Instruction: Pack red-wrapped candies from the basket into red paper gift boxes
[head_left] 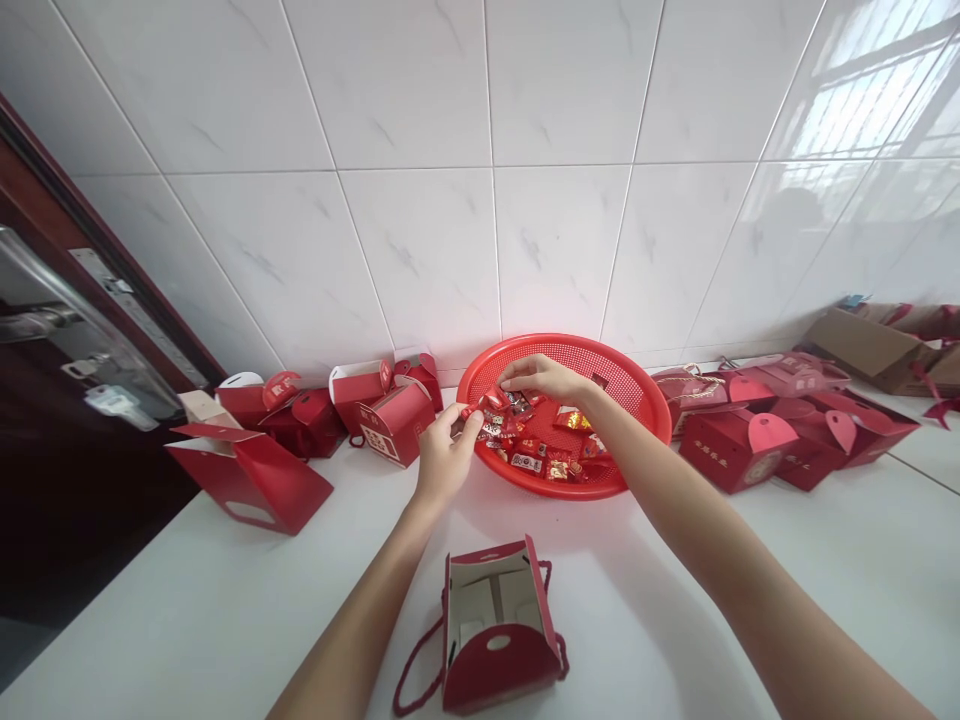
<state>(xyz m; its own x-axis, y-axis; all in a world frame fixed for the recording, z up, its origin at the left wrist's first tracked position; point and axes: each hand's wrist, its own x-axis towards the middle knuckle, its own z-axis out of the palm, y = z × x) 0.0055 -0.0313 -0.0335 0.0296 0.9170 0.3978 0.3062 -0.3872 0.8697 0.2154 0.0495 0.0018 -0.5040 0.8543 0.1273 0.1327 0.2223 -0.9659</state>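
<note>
My left hand [448,450] is closed at the left rim of a red plastic basket [652,405], pinching a small red-wrapped candy [471,410]. Over the basket, my right hand [547,380] has its thumb and fingertips pressed together on a red wrapper [495,397] close to the left hand. Whether both hands grip the same candy is hard to make out. Several wrapped candies [529,463], red and gold, lie in the basket below. Nearer to me, between my forearms, stands an open red gift box [499,672] with a rope handle; its visible inside holds nothing.
Several red gift boxes stand left of the basket, among them an upright one [251,480] and one with a printed square [397,425]. More closed red boxes [739,450] and a cardboard carton [862,345] are on the right. A tiled wall [420,250] rises behind; a door [45,430] stands at left.
</note>
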